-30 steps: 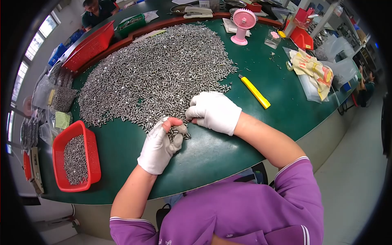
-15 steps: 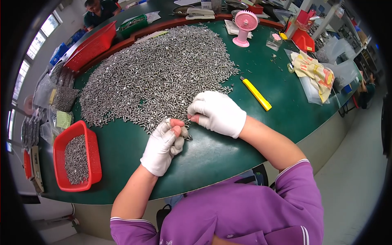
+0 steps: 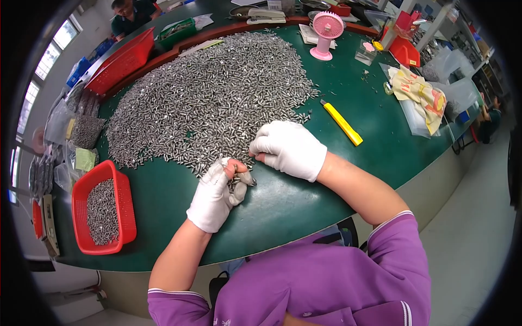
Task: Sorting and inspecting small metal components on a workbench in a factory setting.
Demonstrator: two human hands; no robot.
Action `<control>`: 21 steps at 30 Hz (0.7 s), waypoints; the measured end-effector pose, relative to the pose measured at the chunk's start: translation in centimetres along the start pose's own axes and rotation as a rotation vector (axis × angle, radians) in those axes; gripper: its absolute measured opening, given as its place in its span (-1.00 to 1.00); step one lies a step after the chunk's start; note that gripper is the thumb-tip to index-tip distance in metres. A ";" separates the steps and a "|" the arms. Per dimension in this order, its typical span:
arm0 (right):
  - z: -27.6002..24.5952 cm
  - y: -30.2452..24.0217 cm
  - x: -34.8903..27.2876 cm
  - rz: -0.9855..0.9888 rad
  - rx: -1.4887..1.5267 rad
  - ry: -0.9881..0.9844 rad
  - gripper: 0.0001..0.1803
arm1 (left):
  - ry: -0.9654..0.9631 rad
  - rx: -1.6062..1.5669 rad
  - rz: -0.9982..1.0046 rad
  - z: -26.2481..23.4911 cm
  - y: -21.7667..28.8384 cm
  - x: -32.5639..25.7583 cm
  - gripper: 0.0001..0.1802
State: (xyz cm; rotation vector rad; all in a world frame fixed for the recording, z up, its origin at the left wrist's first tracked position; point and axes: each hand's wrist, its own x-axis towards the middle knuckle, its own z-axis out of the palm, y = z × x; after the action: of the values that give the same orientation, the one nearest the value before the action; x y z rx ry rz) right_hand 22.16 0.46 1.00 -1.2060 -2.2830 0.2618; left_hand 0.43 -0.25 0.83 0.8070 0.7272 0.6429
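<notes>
1. Because it stands well to the left of the left grip, the red basket (image 3: 130, 217) looks to me set clear of the working spot yet within that arm's reach; small metal parts (image 3: 101, 212) lie inside it.

2. Just beyond both grips, the big pile (image 3: 212, 92) of the same parts spreads over the green counter (image 3: 157, 201), its near edge presumably left close so the fingers need not stretch.

3. My left grip (image 3: 215, 195), gloved with bare tips showing, is half-curled around a few metal parts, palm turned up, I judge, to cup them.

4. Just beside it, my right grip (image 3: 288, 149) is narrow, fingertips pinched low at the pile's edge; I can't tell whether they hold a part.

5. Farther off, beyond the right grip, stands a pink fan (image 3: 327, 30), probably set back to leave the arms room.

6. Nearer on that side, a yellow cutter (image 3: 342, 124) lies apart from the parts, likely to keep its blade end away from the fingers.

7. Against half a second ago, my left thumb and fingers have loosened, baring parts they mostly covered; my right grip has barely moved.
</notes>
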 end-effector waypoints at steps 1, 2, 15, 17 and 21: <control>0.0 -0.2 0.0 0.002 0.001 0.000 -0.87 | -0.012 -0.051 0.007 -0.2 0.0 -0.1 -0.77; -0.1 -0.5 0.0 0.017 -0.029 -0.053 -0.85 | -0.025 -0.103 0.014 -0.4 0.0 -0.1 -0.74; 1.1 -1.5 0.0 0.165 -0.088 -0.056 -0.82 | -0.010 -0.109 0.031 -0.9 -0.3 0.2 -0.69; 1.2 -1.5 0.0 0.185 -0.109 -0.051 -0.82 | -0.015 -0.119 0.027 -0.9 -0.3 0.3 -0.71; 1.1 -1.4 0.0 0.202 -0.067 -0.036 -0.85 | 0.016 -0.111 0.035 -0.6 -0.2 0.1 -0.78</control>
State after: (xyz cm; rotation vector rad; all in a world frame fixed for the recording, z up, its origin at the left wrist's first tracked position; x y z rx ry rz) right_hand 20.58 -0.24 0.64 -1.4802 -2.2171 0.2852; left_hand 0.04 0.01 0.34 0.7141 0.6869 0.7152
